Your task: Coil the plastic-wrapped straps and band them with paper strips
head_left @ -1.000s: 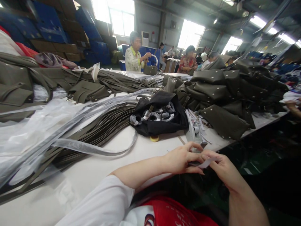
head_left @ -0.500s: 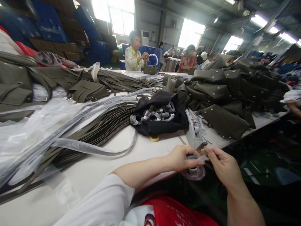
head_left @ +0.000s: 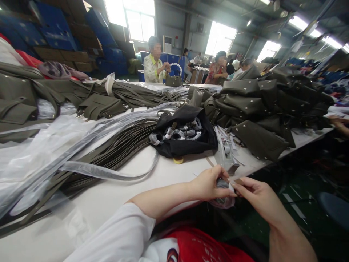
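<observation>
My left hand (head_left: 211, 183) is closed around a coiled strap (head_left: 225, 202) wrapped in clear plastic, just past the table's front edge. Across the top of the coil runs a small white strip (head_left: 231, 187). Thumb and fingers of my right hand (head_left: 256, 193) pinch at the strip, close against the left fingertips. A short brown end (head_left: 239, 181) sticks up by the right fingers; whether it belongs to the coil I cannot tell. Farther back, a black cloth bag (head_left: 188, 147) holds several similar plastic-covered coils (head_left: 178, 134) with white bands.
Long dark strips (head_left: 120, 145) and clear plastic sleeves (head_left: 106, 171) cover the left of the white table (head_left: 147, 173). Olive bags (head_left: 259, 105) are heaped at right. A yellow tape roll (head_left: 178, 160) and a tape dispenser (head_left: 225, 156) lie nearby. A co-worker (head_left: 154, 65) handles a bag opposite.
The white strip, which stuck out toward my right hand, now lies closer around the coil. My right hand has shifted slightly down, its fingers now pressing by the strip. The left hand keeps its hold.
</observation>
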Motion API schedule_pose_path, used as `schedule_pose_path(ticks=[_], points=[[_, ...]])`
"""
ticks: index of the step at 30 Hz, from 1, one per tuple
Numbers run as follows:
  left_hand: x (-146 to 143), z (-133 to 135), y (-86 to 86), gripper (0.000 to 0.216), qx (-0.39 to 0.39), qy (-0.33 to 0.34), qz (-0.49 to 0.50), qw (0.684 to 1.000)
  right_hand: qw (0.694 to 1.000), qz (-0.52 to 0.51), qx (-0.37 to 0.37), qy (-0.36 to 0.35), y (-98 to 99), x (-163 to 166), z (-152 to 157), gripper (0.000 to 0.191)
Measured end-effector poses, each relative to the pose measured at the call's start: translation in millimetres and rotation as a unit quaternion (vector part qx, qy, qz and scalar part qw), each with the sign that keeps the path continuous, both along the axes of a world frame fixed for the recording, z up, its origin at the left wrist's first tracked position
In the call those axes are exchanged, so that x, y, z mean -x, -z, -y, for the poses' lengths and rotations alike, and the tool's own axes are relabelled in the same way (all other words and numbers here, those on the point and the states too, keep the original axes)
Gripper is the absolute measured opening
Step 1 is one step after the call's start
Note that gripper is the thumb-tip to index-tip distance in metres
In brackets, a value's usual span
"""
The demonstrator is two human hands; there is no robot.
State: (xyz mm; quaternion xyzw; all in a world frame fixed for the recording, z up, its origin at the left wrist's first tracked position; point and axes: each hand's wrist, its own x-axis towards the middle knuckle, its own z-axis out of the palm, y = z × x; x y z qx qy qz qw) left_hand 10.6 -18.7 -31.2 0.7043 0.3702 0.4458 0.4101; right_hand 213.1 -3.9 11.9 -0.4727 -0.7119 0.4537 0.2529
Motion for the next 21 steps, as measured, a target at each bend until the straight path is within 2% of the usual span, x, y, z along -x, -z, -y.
schedule_pose_path(ticks=[4, 6, 10, 13, 15, 17, 21], points=[[0.3, 1.4, -2.7, 0.052, 0.004, -0.001, -0.017, 1.0, 0.999, 0.015, -0.03, -0.001, 5.6, 0.4, 1.6, 0.028], [1.7, 0.2, -5.0, 0.051, 0.006, -0.012, -0.038, 0.999, 0.993, 0.053, -0.105, 0.009, 10.3, 2.7, 2.8, 0.023], [6.3, -6.2, -7.2, 0.046, 0.031, 0.003, -0.114, 0.993, 0.951, 0.126, -0.282, 0.017, 19.9, 7.5, 3.8, 0.02], [9.1, -10.7, -4.6, 0.04, 0.084, 0.061, -0.166, 0.981, 0.933, 0.151, -0.327, -0.013, 25.0, 8.5, 2.7, 0.018], [9.9, -12.4, -1.5, 0.039, 0.119, 0.08, -0.132, 0.981, 0.921, 0.169, -0.349, -0.027, 26.0, 8.4, 2.0, 0.017], [11.0, -13.9, 0.6, 0.041, 0.154, 0.08, -0.055, 0.983, 0.897, 0.191, -0.397, -0.033, 25.2, 9.6, 2.6, 0.019], [17.6, -18.1, -4.3, 0.049, 0.219, 0.059, 0.127, 0.966, 0.834, 0.231, -0.497, -0.063, 22.0, 20.8, 8.8, 0.045]])
